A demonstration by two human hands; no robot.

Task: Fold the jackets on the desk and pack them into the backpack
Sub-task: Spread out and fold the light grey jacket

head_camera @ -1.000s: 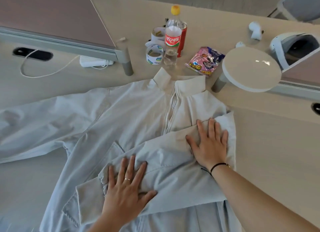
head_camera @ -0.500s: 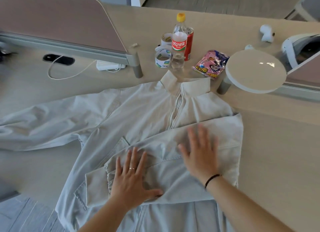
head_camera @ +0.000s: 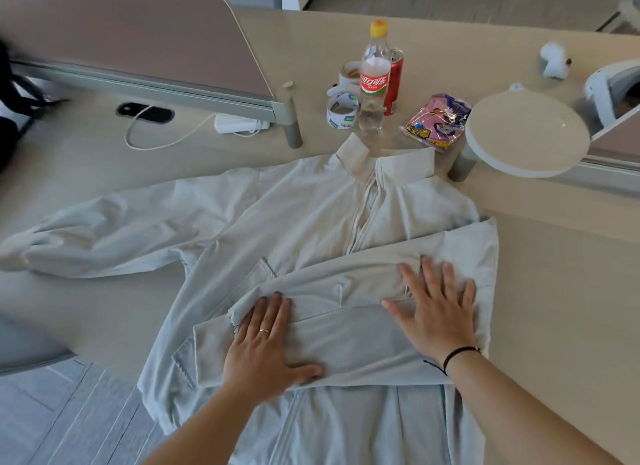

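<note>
beige desk (head_camera: 561, 291) fills the view, with a pale jacket (head_camera: 294, 222) laid flat on it, front up, collar toward the far side. one sleeve (head_camera: 346, 322) is folded across the chest; the other lies stretched out to the left. left hand (head_camera: 263, 350) and right hand (head_camera: 440, 312) both rest palm down on the folded sleeve, fingers spread, gripping nothing. beyond the collar stand a bottle (head_camera: 374, 80), a can (head_camera: 394, 80), tape rolls (head_camera: 343, 111) and a snack bag (head_camera: 436, 121).
</note>
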